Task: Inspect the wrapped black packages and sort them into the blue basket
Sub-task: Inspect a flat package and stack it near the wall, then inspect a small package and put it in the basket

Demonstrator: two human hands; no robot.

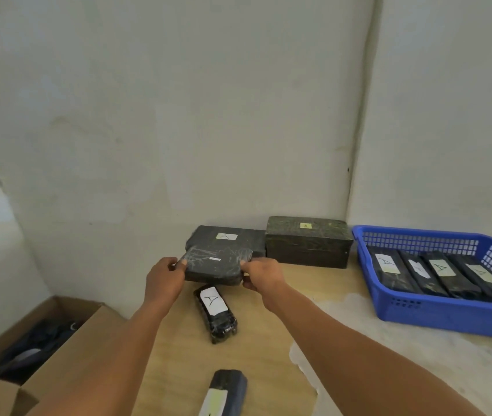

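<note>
I hold a flat wrapped black package (216,265) between both hands, just above the wooden table (268,319). My left hand (165,279) grips its left end and my right hand (261,276) grips its right end. A small white label shows on its top. Behind it lies another flat black package (226,237) labelled A, and a taller black box (309,241) labelled A stands to the right. A narrow package (216,313) labelled A lies in front. The blue basket (419,310) at the right holds several labelled black packages.
An open cardboard box (58,349) with dark items inside sits at the lower left, below table level. Another dark package (226,391) with a pale label lies at the table's near edge. Walls close off the back and right side.
</note>
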